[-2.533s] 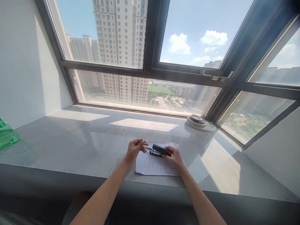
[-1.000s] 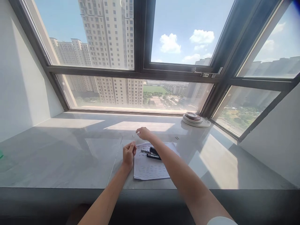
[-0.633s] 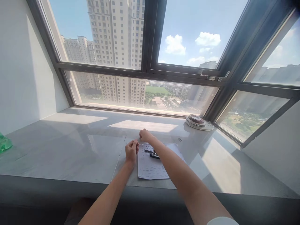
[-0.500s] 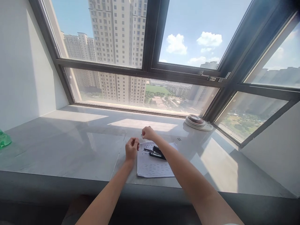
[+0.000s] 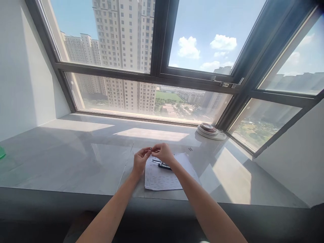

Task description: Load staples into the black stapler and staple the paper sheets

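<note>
In front of me my left hand [image 5: 140, 161] and my right hand [image 5: 163, 153] meet fingertip to fingertip. Between them is a small dark metallic piece [image 5: 151, 149], which looks like a short strip of staples; both hands pinch it. Just below my right hand a black stapler [image 5: 164, 166], apparently opened with a silver rail showing, lies on white printed paper sheets [image 5: 162, 184]. My right hand and forearm cover part of it. A few small grey strips, like staples [image 5: 190, 149], lie on the sill to the right of the paper.
A stack of round plates or mats [image 5: 210, 131] sits in the back right corner by the window frame [image 5: 141, 76]. Green plastic [image 5: 2, 152] shows at the far left of the grey stone sill [image 5: 76, 168]. A seam line runs left of the paper.
My right hand has come down and left to meet my left hand, and the small metallic piece now shows between their fingertips. The view has shifted slightly right.
</note>
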`<action>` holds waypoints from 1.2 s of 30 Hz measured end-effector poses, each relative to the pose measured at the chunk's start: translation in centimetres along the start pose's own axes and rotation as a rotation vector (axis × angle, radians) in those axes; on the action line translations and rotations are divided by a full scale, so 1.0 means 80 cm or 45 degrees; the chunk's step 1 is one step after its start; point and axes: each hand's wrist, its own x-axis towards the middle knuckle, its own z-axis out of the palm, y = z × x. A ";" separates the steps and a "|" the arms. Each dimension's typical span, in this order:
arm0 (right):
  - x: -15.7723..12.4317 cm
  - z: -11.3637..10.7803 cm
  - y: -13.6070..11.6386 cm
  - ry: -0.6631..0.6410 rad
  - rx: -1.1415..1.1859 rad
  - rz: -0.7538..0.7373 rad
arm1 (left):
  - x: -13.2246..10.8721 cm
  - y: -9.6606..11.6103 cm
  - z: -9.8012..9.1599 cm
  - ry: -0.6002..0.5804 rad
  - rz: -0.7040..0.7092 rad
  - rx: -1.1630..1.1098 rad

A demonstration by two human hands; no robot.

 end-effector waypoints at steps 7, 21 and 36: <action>-0.039 -0.023 -0.009 0.185 -0.053 -0.136 | -0.006 0.003 0.002 -0.087 0.038 0.167; -0.116 -0.050 0.070 0.427 -0.417 -0.234 | -0.026 -0.014 0.009 -0.548 0.437 1.467; -0.115 -0.052 0.072 0.416 -0.418 -0.222 | -0.020 -0.007 0.014 -0.586 0.323 1.414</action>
